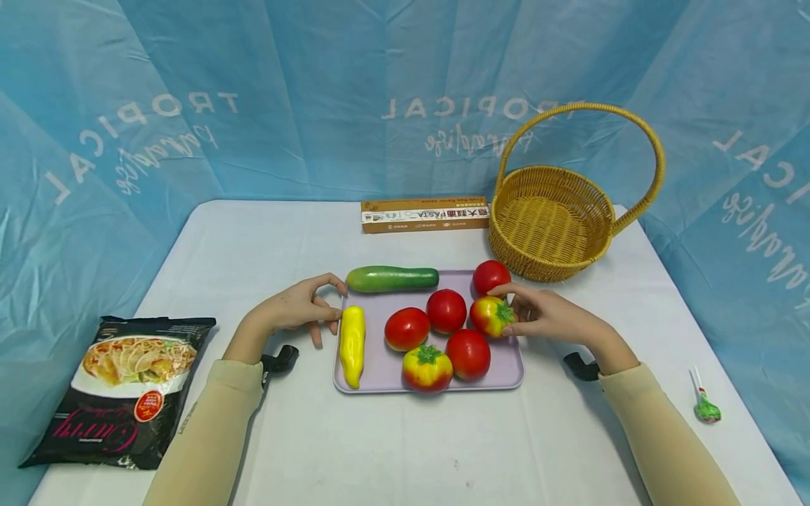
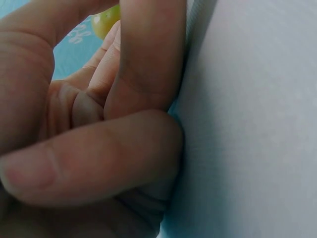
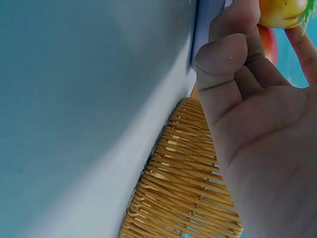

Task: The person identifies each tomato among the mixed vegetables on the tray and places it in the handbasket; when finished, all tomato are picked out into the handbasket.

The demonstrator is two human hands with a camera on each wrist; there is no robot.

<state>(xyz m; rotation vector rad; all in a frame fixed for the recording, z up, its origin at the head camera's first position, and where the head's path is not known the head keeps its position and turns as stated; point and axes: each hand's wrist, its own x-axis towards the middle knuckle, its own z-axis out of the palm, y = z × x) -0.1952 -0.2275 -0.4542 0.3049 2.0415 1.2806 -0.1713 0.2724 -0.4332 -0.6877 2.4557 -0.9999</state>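
My right hand [image 1: 547, 313] pinches a red-and-yellow fruit with a green leafy top [image 1: 490, 316] at the right side of a lilac tray [image 1: 380, 376]. In the right wrist view the same fruit [image 3: 283, 12] sits above lower fingers curled by the tray edge. My left hand [image 1: 297, 303] is at the tray's left edge, fingers loosely bent, fingertips close to a yellow pepper [image 1: 352, 348]. Red tomatoes [image 1: 446, 310], another red-and-yellow fruit [image 1: 427, 368] and, across the back-left rim, a green cucumber [image 1: 391, 279] share the tray.
A wicker basket with a tall handle [image 1: 550, 218] stands behind the right hand. A pasta box [image 1: 425, 214] lies at the back beside it. On the left lies a black curry noodle bag [image 1: 126, 393]; a green lollipop [image 1: 705, 407] lies far right. Blue cloth [image 1: 329, 98] hangs around the table.
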